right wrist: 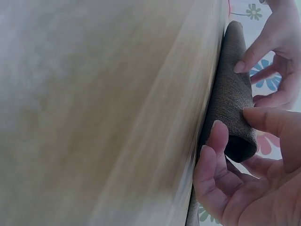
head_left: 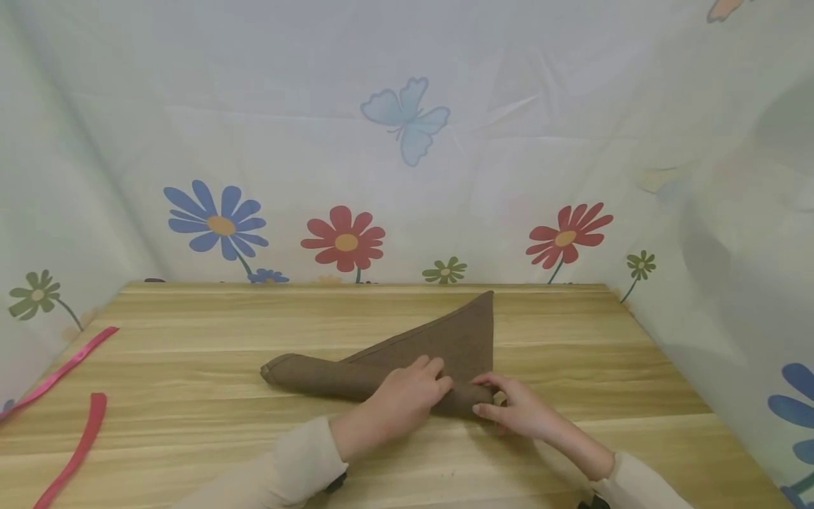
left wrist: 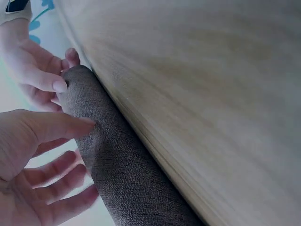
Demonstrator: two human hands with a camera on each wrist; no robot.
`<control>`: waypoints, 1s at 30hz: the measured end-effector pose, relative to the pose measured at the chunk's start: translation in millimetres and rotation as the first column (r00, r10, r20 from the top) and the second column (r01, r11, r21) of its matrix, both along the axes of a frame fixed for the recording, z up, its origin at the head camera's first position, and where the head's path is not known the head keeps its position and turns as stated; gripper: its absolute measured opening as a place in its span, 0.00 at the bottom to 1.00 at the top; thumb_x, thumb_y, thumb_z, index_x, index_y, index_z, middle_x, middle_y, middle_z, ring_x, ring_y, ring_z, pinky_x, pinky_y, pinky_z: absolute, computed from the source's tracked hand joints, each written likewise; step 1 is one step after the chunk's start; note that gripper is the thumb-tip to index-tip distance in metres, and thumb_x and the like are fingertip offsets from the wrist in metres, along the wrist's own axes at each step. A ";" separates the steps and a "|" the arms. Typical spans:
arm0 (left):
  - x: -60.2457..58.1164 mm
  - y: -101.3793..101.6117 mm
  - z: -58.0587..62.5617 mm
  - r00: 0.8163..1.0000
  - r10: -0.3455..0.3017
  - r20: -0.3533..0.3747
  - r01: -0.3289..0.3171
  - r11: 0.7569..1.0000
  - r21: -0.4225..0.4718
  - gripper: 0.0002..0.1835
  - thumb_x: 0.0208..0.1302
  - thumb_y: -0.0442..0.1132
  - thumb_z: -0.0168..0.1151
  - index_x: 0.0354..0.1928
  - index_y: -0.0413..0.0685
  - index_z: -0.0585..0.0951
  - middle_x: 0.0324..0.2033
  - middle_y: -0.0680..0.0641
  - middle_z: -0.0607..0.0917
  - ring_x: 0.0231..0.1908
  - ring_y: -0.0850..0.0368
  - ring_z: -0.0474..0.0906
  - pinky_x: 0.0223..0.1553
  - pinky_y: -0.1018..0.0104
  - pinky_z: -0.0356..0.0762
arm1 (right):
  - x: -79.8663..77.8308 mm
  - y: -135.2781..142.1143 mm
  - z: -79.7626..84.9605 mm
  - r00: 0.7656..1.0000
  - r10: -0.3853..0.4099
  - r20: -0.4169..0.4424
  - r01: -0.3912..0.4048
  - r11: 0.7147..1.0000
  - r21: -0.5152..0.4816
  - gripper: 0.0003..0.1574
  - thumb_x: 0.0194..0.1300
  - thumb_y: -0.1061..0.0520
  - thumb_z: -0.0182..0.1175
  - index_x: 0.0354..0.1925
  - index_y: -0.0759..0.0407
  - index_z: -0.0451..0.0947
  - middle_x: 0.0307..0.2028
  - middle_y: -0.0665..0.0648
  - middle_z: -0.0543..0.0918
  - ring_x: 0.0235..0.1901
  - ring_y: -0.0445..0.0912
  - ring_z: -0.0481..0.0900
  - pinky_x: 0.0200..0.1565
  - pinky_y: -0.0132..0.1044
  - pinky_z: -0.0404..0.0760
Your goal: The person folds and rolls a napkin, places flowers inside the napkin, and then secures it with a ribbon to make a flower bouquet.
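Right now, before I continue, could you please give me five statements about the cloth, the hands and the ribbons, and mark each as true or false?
1. The brown cloth is partly rolled. True.
2. The right hand is at the roll's left end. False: it is at the right end.
3. The left hand touches the roll. True.
4. Two reddish ribbons lie on the table's right side. False: they lie on the left side.
5. The unrolled corner points away from the person. True.

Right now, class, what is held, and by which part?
The partly rolled brown cloth: right hand grips its right end; left hand touches it nearer the middle, grip unclear.
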State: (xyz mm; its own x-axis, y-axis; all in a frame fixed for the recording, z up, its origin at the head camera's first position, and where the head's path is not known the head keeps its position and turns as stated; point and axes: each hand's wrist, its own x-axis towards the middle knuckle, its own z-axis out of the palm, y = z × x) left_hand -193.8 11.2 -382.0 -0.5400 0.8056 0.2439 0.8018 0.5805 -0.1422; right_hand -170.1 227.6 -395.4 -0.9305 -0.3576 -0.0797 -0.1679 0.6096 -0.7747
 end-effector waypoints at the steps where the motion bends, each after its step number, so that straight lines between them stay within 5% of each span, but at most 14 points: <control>1: 0.3 0.0 -0.5 1.000 -0.009 -0.019 0.009 1.000 0.001 0.13 0.53 0.34 0.64 0.42 0.51 0.81 0.33 0.52 0.77 0.31 0.61 0.71 0.19 0.75 0.69 | 0.0 0.0 0.0 1.000 -0.004 0.003 0.004 1.000 -0.001 0.28 0.60 0.54 0.59 0.56 0.65 0.67 0.45 0.65 0.71 0.16 0.44 0.74 0.20 0.36 0.76; 9: 1.9 1.8 -2.8 0.996 -0.018 -0.086 0.016 1.000 -0.019 0.09 0.55 0.37 0.63 0.39 0.51 0.82 0.31 0.53 0.79 0.29 0.61 0.73 0.21 0.74 0.73 | -0.8 -0.5 -0.1 1.000 -0.023 -0.001 0.023 1.000 -0.008 0.30 0.60 0.54 0.59 0.57 0.65 0.66 0.48 0.68 0.70 0.16 0.43 0.73 0.19 0.34 0.75; 23: -12.1 7.3 -3.0 0.999 0.016 0.048 -0.010 0.994 -0.111 0.17 0.49 0.35 0.66 0.45 0.51 0.80 0.35 0.52 0.80 0.34 0.60 0.74 0.29 0.70 0.75 | -2.5 0.4 -2.3 0.988 -0.004 -0.155 0.016 0.997 0.080 0.27 0.57 0.59 0.61 0.55 0.62 0.69 0.54 0.70 0.68 0.15 0.37 0.69 0.19 0.31 0.72; 30: -18.4 9.6 -2.4 0.998 0.012 0.057 -0.004 0.990 -0.139 0.19 0.45 0.35 0.69 0.43 0.52 0.80 0.35 0.54 0.80 0.34 0.59 0.76 0.30 0.67 0.76 | -3.3 -0.1 -2.4 0.983 0.023 -0.182 0.004 0.989 0.148 0.30 0.54 0.61 0.63 0.55 0.63 0.68 0.52 0.67 0.70 0.16 0.34 0.64 0.19 0.30 0.70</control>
State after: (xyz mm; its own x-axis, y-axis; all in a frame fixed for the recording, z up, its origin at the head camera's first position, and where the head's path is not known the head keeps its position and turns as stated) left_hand -212.2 20.8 -384.4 -0.5566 0.8249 0.0984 0.8062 0.5649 -0.1756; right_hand -173.4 227.5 -397.8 -0.9308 -0.3636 0.0389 -0.3046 0.7123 -0.6323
